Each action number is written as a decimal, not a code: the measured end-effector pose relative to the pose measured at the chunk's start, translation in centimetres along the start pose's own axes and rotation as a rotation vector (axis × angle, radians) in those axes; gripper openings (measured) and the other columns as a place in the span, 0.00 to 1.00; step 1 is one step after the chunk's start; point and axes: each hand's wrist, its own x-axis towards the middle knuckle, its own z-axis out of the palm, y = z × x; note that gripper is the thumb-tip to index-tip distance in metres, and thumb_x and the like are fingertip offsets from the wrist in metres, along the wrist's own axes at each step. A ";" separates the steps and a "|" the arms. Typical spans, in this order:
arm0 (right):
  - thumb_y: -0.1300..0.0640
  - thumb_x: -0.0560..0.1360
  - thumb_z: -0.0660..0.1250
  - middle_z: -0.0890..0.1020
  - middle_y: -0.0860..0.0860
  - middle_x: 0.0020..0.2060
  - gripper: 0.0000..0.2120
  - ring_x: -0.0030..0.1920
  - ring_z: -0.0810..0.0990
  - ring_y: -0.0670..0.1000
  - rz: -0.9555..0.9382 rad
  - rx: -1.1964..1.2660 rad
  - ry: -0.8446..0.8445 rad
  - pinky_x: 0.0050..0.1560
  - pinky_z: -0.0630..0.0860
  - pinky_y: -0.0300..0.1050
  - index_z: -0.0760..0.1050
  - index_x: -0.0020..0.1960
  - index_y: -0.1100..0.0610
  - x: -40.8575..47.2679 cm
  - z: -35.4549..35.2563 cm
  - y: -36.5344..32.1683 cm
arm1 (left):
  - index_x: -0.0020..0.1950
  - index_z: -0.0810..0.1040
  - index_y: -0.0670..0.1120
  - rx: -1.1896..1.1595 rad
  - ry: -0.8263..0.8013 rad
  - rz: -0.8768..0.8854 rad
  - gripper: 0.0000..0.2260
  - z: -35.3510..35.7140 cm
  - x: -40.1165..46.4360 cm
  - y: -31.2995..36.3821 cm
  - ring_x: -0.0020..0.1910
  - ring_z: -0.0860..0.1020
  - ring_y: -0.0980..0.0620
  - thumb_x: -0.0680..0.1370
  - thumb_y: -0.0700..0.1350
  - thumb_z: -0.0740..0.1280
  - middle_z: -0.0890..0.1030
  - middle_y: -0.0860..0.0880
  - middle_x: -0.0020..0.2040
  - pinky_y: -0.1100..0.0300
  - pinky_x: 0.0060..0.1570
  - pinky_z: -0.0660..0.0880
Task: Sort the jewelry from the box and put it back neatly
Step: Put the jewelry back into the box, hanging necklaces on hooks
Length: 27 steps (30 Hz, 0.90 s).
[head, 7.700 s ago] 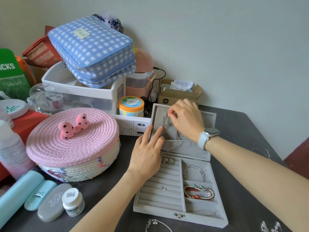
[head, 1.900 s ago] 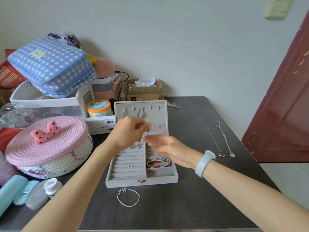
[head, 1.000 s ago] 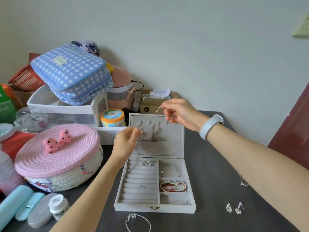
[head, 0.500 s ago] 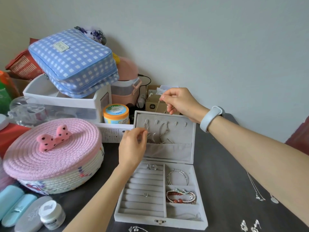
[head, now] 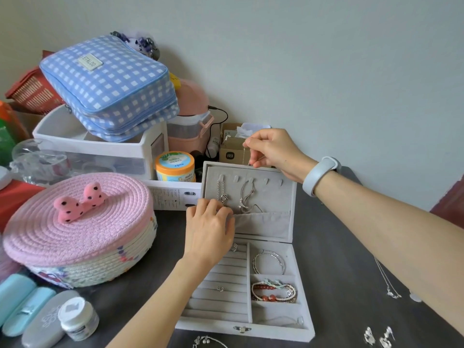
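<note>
- Dark grey table against a pale wall, with an open grey jewelry box standing on it as the landmark for everything below.
- Right hand is raised just above the top edge of the box's upright lid, its fingertips pinching a thin chain that hangs straight down; a pale blue band sits on that wrist.
- Left hand is at the lower left of the lid, fingers curled against the lining beside a hanging silver bracelet; whether it actually grips anything I cannot tell.
- A second silver piece hangs from the lid's hooks, further right.
- Inside the box's base: a ring in the slotted left section, silver bangles in the upper right compartment, red bead bracelets in the compartment below.
- Right of the box on the table lie a fine necklace and earrings.
- In front of the box, a bracelet lies at the table's near edge.
- Left of the box sit a pink woven basket with a bow, and behind that a blue checked bag.
</note>
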 end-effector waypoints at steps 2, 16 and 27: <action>0.62 0.76 0.62 0.75 0.55 0.30 0.10 0.27 0.75 0.47 -0.009 0.017 0.010 0.27 0.75 0.34 0.74 0.36 0.57 0.0 0.0 -0.3 | 0.41 0.81 0.48 -0.007 0.008 0.009 0.14 0.1 -0.2 -0.1 0.43 0.75 0.46 0.72 0.49 0.56 0.79 0.50 0.39 0.53 0.38 0.70; 0.60 0.75 0.62 0.76 0.49 0.29 0.09 0.22 0.72 0.42 0.014 -0.270 -0.089 0.20 0.65 0.31 0.74 0.37 0.54 -0.4 1.4 0.8 | 0.52 0.78 0.45 -0.031 -0.032 0.022 0.14 0.7 -1.8 -0.4 0.63 0.67 0.43 0.67 0.43 0.72 0.74 0.41 0.64 0.46 0.55 0.71; 0.55 0.74 0.63 0.82 0.49 0.39 0.07 0.45 0.79 0.52 -0.155 -0.711 0.053 0.45 0.76 0.47 0.79 0.44 0.56 -0.8 2.6 3.6 | 0.53 0.76 0.45 -0.089 0.000 0.003 0.15 1.3 -2.3 -0.1 0.66 0.66 0.40 0.67 0.41 0.69 0.73 0.39 0.65 0.44 0.56 0.71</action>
